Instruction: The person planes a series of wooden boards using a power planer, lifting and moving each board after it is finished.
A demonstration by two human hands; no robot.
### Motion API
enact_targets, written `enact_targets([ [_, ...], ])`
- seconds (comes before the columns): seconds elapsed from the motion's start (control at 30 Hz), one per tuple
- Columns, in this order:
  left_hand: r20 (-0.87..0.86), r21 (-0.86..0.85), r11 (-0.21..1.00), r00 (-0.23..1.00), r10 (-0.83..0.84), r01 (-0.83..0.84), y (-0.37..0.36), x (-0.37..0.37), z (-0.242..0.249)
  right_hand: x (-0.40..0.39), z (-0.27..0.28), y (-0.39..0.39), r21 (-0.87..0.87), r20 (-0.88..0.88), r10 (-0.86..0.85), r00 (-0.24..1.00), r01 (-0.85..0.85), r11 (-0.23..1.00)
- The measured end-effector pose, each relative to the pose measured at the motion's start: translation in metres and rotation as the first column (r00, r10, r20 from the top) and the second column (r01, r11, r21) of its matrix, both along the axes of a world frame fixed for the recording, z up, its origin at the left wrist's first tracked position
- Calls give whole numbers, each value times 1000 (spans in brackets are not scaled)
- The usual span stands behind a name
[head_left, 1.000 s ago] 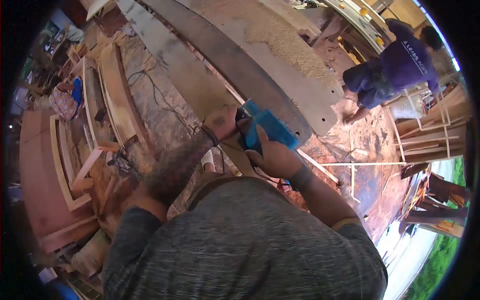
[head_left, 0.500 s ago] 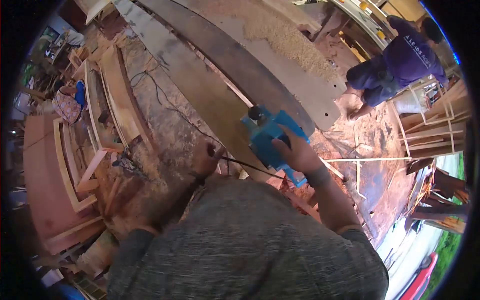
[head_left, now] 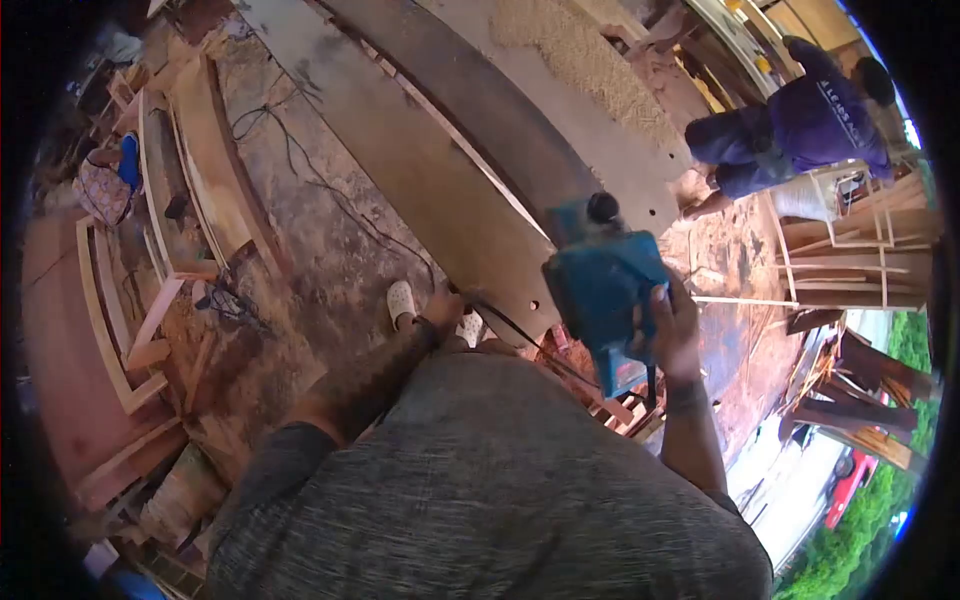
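My right hand (head_left: 676,335) is closed round the rear handle of a blue electric planer (head_left: 605,290) with a black front knob (head_left: 603,208). The planer is held over the right-hand plank near its close end; whether its base touches the wood cannot be told. My left hand (head_left: 440,305) is closed on the planer's black cord (head_left: 510,325), low in front of my body. Beside that hand lies the close end of a long brown plank (head_left: 440,210). A second, darker plank (head_left: 480,100) runs alongside, with a narrow gap between them.
Wood shavings (head_left: 580,60) cover a board further right. Another person (head_left: 800,120) in a purple shirt bends at the upper right; a second person (head_left: 108,185) sits far left. Wooden frames (head_left: 100,300) stand on the left. A cable (head_left: 340,195) trails over the floor, and offcuts (head_left: 625,410) lie close by.
The planer and my right hand have moved right, away from the brown plank. My left hand has shifted slightly right, still on the cord. The view has also moved, and my shoes now show.
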State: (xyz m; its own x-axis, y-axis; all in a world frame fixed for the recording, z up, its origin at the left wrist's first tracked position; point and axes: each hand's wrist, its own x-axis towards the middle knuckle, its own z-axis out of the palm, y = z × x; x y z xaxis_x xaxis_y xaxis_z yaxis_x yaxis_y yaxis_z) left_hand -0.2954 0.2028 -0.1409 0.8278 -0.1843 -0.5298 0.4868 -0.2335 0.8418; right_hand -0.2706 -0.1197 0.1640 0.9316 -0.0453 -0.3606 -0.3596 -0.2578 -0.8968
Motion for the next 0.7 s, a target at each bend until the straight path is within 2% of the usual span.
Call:
enact_targets([
  [0.03,69,250,947,972,-224,201,2,0,-15,0,5,-4,24,37,-7,999,6,1000],
  [0.07,189,402,876,912,-363,265,8,-5,-30,0,3,-9,29,108,0,994,-3,1000],
  [0.1,287,562,782,824,-489,269,13,-9,-38,0,3,-12,-13,137,18,990,-16,1000],
  [0.17,631,625,779,557,-541,48,24,-22,-39,-1,6,-18,-98,191,62,980,-44,994],
  [0.23,500,201,967,832,-240,158,31,-24,-31,-1,7,-21,-125,176,63,982,-41,991],
  [0.3,237,35,986,957,-165,162,33,-30,-19,-1,0,-28,-123,153,73,985,-55,991],
  [0.4,-112,221,936,960,-256,275,27,-44,42,-11,-23,-40,-218,111,144,983,-117,969],
  [0.47,-275,262,884,908,-316,387,30,-53,54,-18,-30,-45,-205,117,216,969,-189,960],
  [0.57,-180,155,791,804,-566,592,37,-68,24,-33,-37,-46,-171,45,249,967,-238,956],
  [0.7,39,123,702,704,-709,701,45,-71,-6,-57,-60,-50,-103,-113,251,961,-263,959],
])
